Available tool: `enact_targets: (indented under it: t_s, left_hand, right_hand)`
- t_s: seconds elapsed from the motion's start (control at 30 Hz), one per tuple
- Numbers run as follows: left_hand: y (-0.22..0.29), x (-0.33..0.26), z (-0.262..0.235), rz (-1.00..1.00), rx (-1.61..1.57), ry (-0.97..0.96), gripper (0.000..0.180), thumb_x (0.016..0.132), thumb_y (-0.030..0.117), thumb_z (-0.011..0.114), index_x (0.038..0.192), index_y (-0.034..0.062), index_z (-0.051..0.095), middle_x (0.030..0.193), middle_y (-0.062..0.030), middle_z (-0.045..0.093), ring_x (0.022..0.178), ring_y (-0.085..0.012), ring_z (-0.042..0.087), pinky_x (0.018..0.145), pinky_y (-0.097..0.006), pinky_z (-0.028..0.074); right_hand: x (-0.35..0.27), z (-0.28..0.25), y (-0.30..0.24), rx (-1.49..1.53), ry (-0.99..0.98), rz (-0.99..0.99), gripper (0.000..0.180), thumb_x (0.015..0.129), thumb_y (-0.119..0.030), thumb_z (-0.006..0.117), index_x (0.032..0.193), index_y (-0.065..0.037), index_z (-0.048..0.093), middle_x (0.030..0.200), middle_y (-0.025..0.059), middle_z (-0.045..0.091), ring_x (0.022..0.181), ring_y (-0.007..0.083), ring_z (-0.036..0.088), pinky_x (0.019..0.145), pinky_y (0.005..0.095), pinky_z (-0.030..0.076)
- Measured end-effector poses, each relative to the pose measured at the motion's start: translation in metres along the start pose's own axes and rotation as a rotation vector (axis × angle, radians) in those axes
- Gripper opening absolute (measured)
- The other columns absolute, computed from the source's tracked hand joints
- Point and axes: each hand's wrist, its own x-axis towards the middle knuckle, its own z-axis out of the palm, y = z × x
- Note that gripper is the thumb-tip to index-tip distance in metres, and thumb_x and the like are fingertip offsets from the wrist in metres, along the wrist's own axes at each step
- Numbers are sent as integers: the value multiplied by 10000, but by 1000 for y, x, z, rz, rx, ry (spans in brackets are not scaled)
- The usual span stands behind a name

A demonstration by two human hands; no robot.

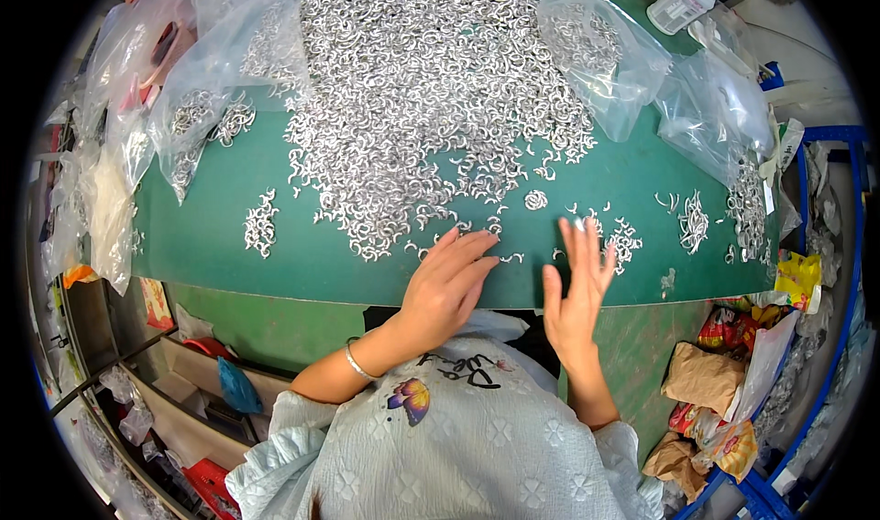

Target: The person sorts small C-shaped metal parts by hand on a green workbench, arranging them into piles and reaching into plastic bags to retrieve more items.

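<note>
A great heap of small silver curved metal pieces (431, 89) covers the far side of the green tabletop (229, 245). At the heap's near edge the left hand (446, 286) lies flat, fingers on stray pieces. The right hand (577, 295), fingers spread open, is just beside it. Clear plastic bags (600, 48) flank the heap.

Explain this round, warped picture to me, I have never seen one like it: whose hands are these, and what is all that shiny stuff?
There is one picture, taken by a wide camera worn on a person's head and looking down, so straight edges bend. The left hand rests flat at the near edge of a green table, fingertips among small curved silver metal pieces. The right hand is open beside it, edge on, above scattered pieces. Neither holds anything. A big heap of these pieces fills the middle, and clear plastic bags of them lie around.
</note>
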Motion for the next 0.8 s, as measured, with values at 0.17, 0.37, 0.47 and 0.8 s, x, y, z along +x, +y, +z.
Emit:
enact_targets:
  t_s: [0.17,0.37,0.47,0.8]
  left_hand:
    - [8,4,4,12,-46,9,267,801,-92,651,1050,1,670,1233,-133,644,1181,-302,604,1069,-491,402]
    - [0,-1,5,-15,-23,14,263,803,-90,650,1048,4,673,1205,-121,657,1180,-297,606,1073,-493,396]
    - [2,2,8,2,-43,10,253,805,-86,649,1039,5,677,1195,-121,662,1177,-296,609,1078,-493,389]
    - [-1,0,6,-6,-29,7,262,812,-65,655,1063,6,674,1203,-127,655,1186,-295,602,1084,-502,380]
  right_hand:
    - [28,14,-10,9,-69,-58,546,886,-113,657,1374,27,459,1322,130,602,1376,364,411,1128,622,151]
    - [7,-2,5,43,-48,-40,519,926,-152,617,1383,28,446,1354,121,589,1363,332,441,1128,599,161]
    - [22,5,-2,204,-18,-9,584,928,-150,614,1428,32,373,1394,122,560,1373,339,426,1131,601,155]
    - [13,1,5,195,-27,6,515,944,-135,586,1404,33,426,1245,109,664,1361,342,437,1139,563,182]
